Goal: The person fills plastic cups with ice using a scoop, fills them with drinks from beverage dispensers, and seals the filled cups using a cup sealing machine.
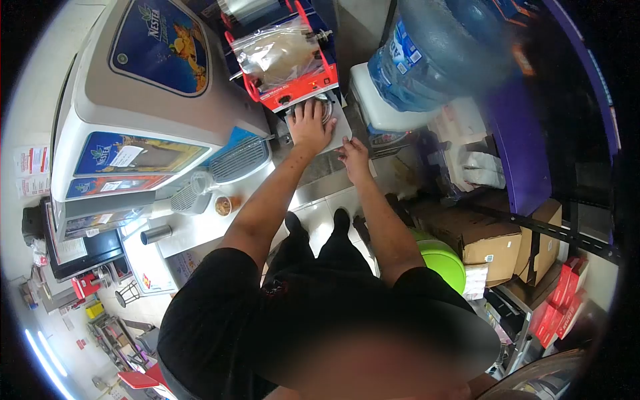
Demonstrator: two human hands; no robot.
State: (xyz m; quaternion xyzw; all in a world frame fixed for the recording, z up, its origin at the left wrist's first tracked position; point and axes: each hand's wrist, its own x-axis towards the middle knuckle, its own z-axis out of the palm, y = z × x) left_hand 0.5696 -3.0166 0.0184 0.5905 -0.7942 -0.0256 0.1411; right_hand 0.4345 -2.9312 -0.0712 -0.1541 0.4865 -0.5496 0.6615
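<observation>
- Your left hand [309, 127] lay palm down with its fingers spread, not wrapped around anything, over a pale flat sheet [342, 127] and the near side of a round shiny dish [327, 111].
- Your right hand [355, 159] was at the sheet's near right corner, thumb and fingers bent close together — you couldn't tell from this view whether they pinched the edge or only touched it.
- The pale flat sheet, with the round shiny dish on it, was just in front of a red appliance [303, 92], on a grey surface [319, 171].
- A clear plastic bag [277, 57] lay over the top of that red appliance.
- To your left stood a large drink dispenser [100, 110] with a blue picture panel, its slotted drip tray [241, 159] near your left forearm.
- On the white table [200, 230] by that forearm you had a cup [227, 205] with something brown in it, and farther left a metal tumbler [156, 234].
- To your right, a blue water jug [407, 67] sat on a white stand [387, 107].
- Lower down on that side were a green bin [441, 263] — partly behind your right arm — and cardboard boxes [490, 250].
</observation>
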